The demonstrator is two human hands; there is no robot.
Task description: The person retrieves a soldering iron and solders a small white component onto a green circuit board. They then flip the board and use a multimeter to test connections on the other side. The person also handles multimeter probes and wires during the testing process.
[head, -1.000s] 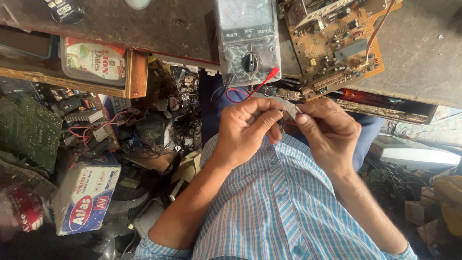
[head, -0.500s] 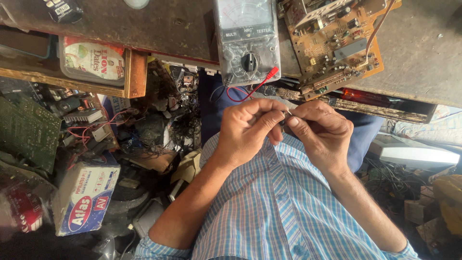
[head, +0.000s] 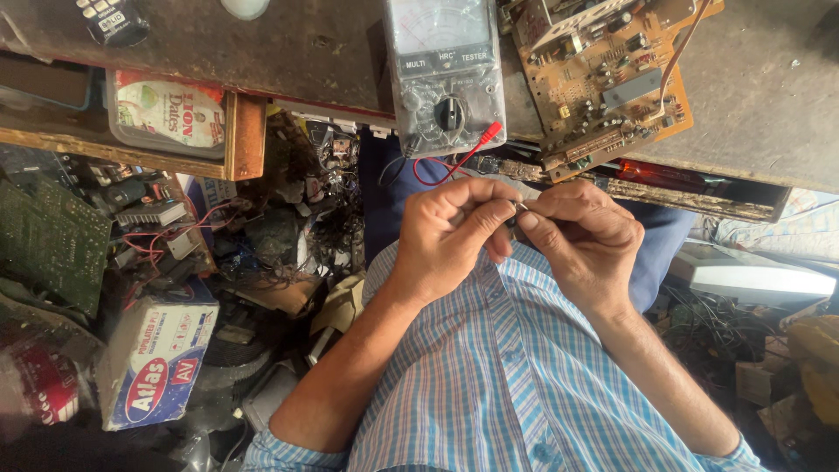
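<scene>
Small part (head: pixel 516 208): it is sitting between the fingertips of both hands, in front of the checked shirt and just below the bench edge; it is too small and too covered to tell what kind of piece it is.
Workbench (head: pixel 288 52): it is running across the top of the view, dark and scuffed, and carrying the board and the meter.
Brown circuit board (head: pixel 603 79): it is lying on the bench at the right, component side up, with 1 corner reaching the edge.
Analogue multimeter (head: pixel 446 79): it is lying just left of the board, with its lower end hanging over the bench edge; a red lead plug (head: pixel 491 133) is sticking out of it, and the thin red wire is dropping towards the hands.
Left hand (head: pixel 450 232): it is curling in, with thumb and forefinger pinching the part.
Right hand (head: pixel 585 240): it is pinching the same part from the other side, the remaining fingers folded.
Risk, slipping: the grip is looking like fingertips only, so the part may be dropping into the heap of scrap electronics (head: pixel 262 245) below, where finding it would be hard.
Risk, snagging: the red wire is hanging close to the knuckles; catching it could be dragging the overhanging meter off the bench.
</scene>
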